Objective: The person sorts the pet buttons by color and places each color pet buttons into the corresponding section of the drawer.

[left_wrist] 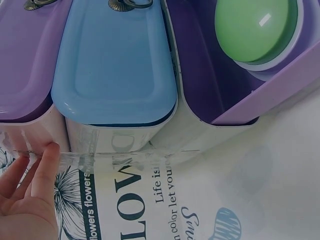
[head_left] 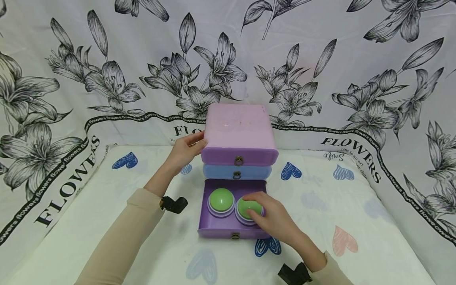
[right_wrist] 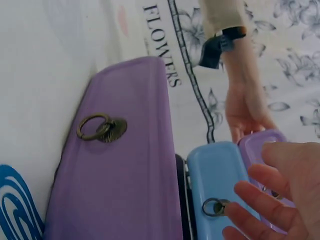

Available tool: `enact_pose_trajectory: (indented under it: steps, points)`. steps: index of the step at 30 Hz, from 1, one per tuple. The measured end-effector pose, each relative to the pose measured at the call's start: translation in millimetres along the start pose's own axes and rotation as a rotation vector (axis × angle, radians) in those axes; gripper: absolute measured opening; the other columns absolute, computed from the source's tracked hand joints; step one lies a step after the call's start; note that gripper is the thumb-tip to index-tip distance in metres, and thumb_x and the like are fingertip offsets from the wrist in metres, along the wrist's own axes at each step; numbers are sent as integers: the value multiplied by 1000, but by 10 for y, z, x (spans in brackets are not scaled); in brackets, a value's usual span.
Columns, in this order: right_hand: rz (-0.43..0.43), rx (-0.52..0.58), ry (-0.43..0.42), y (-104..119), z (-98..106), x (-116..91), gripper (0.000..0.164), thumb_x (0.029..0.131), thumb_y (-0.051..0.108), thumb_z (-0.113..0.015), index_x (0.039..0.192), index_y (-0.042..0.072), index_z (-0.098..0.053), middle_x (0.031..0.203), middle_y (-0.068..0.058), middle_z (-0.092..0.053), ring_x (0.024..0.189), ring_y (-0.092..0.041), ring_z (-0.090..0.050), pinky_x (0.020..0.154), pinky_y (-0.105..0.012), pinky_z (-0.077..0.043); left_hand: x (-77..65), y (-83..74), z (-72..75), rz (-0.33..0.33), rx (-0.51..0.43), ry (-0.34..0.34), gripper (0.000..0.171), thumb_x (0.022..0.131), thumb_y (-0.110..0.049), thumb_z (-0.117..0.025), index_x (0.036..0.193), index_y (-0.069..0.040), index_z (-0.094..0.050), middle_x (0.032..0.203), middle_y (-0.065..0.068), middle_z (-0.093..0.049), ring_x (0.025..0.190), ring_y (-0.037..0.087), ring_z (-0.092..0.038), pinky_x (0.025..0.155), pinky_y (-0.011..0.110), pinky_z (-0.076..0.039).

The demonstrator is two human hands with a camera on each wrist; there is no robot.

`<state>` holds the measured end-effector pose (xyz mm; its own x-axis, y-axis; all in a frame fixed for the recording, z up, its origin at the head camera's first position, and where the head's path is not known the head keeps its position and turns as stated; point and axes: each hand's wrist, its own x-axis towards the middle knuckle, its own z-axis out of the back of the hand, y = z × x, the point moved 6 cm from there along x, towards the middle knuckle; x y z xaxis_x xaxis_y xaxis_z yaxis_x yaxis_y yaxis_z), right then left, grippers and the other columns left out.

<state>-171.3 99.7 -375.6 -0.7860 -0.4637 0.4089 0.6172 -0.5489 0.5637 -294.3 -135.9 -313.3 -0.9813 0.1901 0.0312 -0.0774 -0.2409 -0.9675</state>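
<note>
A small chest of drawers (head_left: 239, 126) has a pink top, a purple upper drawer (head_left: 221, 156), a blue middle drawer (head_left: 217, 171) and a pulled-out purple bottom drawer (head_left: 213, 229). Inside that bottom drawer sit two round, green-domed buttons with pale lavender bases, a left button (head_left: 221, 200) and a right button (head_left: 246, 208). My left hand (head_left: 185, 152) rests its fingertips against the chest's left side, near the top. Over the right button is my right hand (head_left: 276, 217), thumb and fingers apart and partly covering it. In the right wrist view the fingers (right_wrist: 265, 200) look spread, and both buttons are hidden.
Each drawer front carries a bronze ring pull, such as the bottom ring pull (head_left: 235, 236). The chest stands on a white cloth (head_left: 160, 245) printed with hearts. Behind it hangs a white floral cloth (head_left: 303, 23). Black straps with mounts (head_left: 174, 204) are on both wrists.
</note>
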Motion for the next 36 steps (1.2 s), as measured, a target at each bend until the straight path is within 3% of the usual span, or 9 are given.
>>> enact_pose_trajectory:
  steps: [7, 13, 18, 23, 36]
  points:
    - [105, 119, 18, 123, -45, -111, 32, 81, 7, -69, 111, 17, -62, 108, 7, -63, 100, -8, -59, 84, -28, -53, 2, 5, 6, 4, 1, -3, 53, 94, -24, -54, 140, -6, -38, 142, 11, -40, 126, 24, -45, 93, 28, -49]
    - [121, 200, 71, 169, -126, -254, 25, 84, 6, -66, 108, 13, -63, 101, 4, -64, 89, -8, -62, 75, -25, -55, 0, 3, 4, 10, 4, -4, 53, 94, -25, -54, 140, -6, -38, 142, 11, -40, 126, 24, -46, 93, 29, -48]
    - [75, 245, 139, 168, -223, -405, 20, 87, 9, -63, 107, 10, -64, 98, -1, -66, 83, -4, -63, 70, -16, -54, -8, -8, 2, 16, 8, -8, 53, 94, -25, -54, 140, -6, -38, 142, 11, -40, 125, 24, -46, 94, 29, -48]
    - [35, 223, 176, 137, -317, -551, 20, 86, 9, -63, 107, 8, -64, 93, -1, -68, 78, 0, -60, 64, -12, -52, -9, -11, 4, 20, 10, -10, 52, 94, -25, -54, 140, -6, -38, 142, 11, -40, 125, 24, -46, 94, 30, -48]
    - [-79, 226, 272, -27, -519, -743, 36, 87, 16, -63, 119, 1, -57, 98, -3, -67, 86, -8, -63, 65, -18, -53, -1, -1, 5, 28, -2, -8, 52, 94, -24, -54, 141, -7, -38, 143, 10, -40, 126, 24, -46, 94, 29, -48]
